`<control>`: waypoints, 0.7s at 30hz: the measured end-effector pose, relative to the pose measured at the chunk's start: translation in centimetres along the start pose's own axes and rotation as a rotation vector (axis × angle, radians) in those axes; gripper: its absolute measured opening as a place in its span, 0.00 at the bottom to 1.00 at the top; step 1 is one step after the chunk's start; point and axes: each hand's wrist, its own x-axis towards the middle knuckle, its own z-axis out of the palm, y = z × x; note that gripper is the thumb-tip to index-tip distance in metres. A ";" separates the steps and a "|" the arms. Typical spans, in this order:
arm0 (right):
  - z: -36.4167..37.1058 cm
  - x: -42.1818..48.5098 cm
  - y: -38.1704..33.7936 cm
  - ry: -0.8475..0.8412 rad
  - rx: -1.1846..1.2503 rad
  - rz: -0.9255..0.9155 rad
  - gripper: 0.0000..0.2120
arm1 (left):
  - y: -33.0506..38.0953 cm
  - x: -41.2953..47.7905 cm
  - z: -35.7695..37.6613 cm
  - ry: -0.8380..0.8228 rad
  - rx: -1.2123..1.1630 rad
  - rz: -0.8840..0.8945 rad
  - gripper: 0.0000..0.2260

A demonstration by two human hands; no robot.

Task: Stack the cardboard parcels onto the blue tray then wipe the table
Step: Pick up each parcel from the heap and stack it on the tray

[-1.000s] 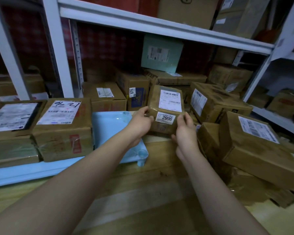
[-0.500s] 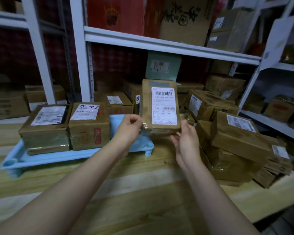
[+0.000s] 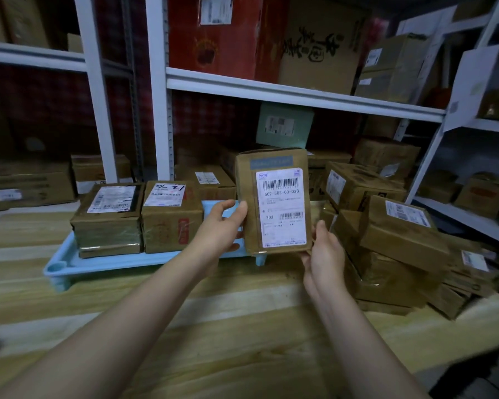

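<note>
Brown cardboard, glossy under clear tape, forms the held parcel (image 3: 272, 200). In the head view it is a flat rectangular pack, held upright above the counter (image 3: 213, 326) and in front of the right end of the blue tray (image 3: 104, 262).

- Left hand (image 3: 219, 226): the fingers are narrow and pinch the parcel's left edge, with the thumb on the front face.
- Right hand (image 3: 324, 254): the fingers curl round the lower right corner, with the thumb along the right edge.
- Label: a white shipping label covers most of the front face. It carries two barcodes and the figures "502-303-00-038" and "303". The text on the pale blue strip above it is too blurred to read.

The blue tray is smooth moulded plastic on short legs. It stands on the counter, which is made of pale wooden boards with visible grain.

Two taped cardboard boxes stand on the tray's left part, touching side by side:
- The first boxed parcel (image 3: 107, 220) bears a white barcode label.
- The second boxed parcel (image 3: 170, 217) bears a label with black handwritten marks and has a red print on its front.

The parcel pile (image 3: 386, 249) lies on the counter to the right as a loose, tilted heap of labelled boxes.

Behind the counter stands white metal shelving (image 3: 300, 93). It holds a pale green box (image 3: 284, 125) and a red carton (image 3: 222, 33).
</note>
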 end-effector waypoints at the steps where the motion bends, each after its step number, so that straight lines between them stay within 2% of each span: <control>1: -0.2 0.1 0.1 -0.001 0.000 -0.006 0.10 | 0.0 -0.2 0.1 -0.008 -0.001 -0.001 0.20; 4: -0.8 0.6 0.6 -0.016 0.038 0.005 0.07 | 0.1 -0.4 0.6 -0.032 -0.013 -0.012 0.18; 9: -1.0 1.3 1.3 -0.021 0.092 0.027 0.11 | 0.0 -0.1 0.7 -0.047 -0.009 -0.010 0.20; 13: -1.0 1.7 1.8 -0.042 0.195 0.048 0.22 | -0.2 0.0 0.6 -0.071 -0.009 -0.013 0.18; 16: -1.2 2.2 1.9 -0.054 0.309 0.090 0.27 | -0.6 0.3 0.6 -0.078 0.003 -0.013 0.19; 18: -1.5 2.1 1.8 -0.094 0.343 0.131 0.22 | -0.8 0.5 0.6 -0.066 0.006 -0.006 0.19; 21: -1.9 1.8 1.5 -0.203 0.320 0.161 0.05 | -0.8 0.6 0.8 -0.061 0.008 0.015 0.19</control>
